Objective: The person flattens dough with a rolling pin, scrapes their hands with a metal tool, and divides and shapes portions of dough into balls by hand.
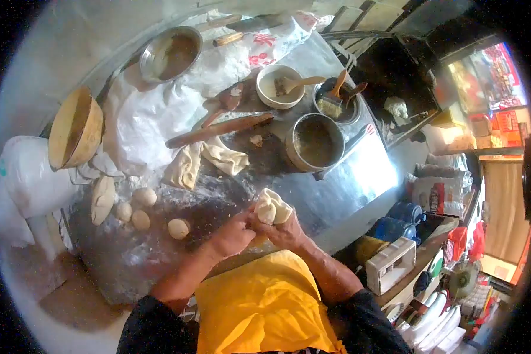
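Observation:
A folded piece of pale dough [271,206] is held up over the near edge of the floury work table [218,203]. My right hand [286,232] is closed around its lower right side. From the left, my left hand [233,236] has its fingers curled in against the dough's lower part; the fingertips are partly hidden. Several round dough balls [179,228] lie on the table to the left of my hands, beside a longer dough piece [103,200]. Beyond my hands lies a loose, torn-looking dough strip [225,157].
A wooden rolling pin [219,130] lies behind the dough strip. Toward the back right stand a metal pot [315,141], a white bowl with a brush [271,94] and a pot holding brushes [336,106]. A metal bowl [159,56] and a yellowish bowl [75,128] sit at the back left.

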### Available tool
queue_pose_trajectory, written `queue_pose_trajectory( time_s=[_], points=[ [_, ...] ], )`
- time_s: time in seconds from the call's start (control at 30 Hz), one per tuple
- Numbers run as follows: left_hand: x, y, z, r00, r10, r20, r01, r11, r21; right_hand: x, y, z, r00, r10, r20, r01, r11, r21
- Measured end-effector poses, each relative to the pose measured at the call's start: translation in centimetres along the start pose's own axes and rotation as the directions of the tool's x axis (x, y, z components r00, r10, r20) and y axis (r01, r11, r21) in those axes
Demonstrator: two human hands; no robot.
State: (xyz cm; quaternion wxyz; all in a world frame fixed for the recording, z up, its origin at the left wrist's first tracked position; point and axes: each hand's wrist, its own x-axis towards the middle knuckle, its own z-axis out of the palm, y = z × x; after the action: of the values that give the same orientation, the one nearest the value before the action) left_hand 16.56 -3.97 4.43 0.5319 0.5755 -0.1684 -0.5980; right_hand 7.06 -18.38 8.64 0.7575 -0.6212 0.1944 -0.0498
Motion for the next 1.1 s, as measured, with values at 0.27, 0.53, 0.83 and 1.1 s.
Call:
queue_pose_trajectory(
  time_s=[0.27,0.53,0.83,1.1],
  points=[
    [-6.1,5.9,-0.1,0.966,0.051,0.254,-0.106,0.973,0.204,0.2,2.5,-0.4,0.971,-0.002,-0.241,-0.144,0.797,-0.586],
    [-4.6,3.2,-0.2,0.911,0.161,-0.379,-0.325,0.847,-0.421,-3.3,0.2,-1.1,0.953,-0.014,-0.303,-0.173,0.795,-0.582],
    [-6.2,2.0,4.4,0.876,0.451,-0.173,-0.319,0.809,0.494,-7.5,1.1,3.4,0.889,-0.055,-0.455,-0.092,0.951,-0.296],
    [-5.3,-2.8,2.4,0.919,0.239,0.314,-0.124,0.930,-0.346,-8.0,-0.7,2.0,0.782,-0.596,0.185,0.401,0.253,-0.881]
  ],
)
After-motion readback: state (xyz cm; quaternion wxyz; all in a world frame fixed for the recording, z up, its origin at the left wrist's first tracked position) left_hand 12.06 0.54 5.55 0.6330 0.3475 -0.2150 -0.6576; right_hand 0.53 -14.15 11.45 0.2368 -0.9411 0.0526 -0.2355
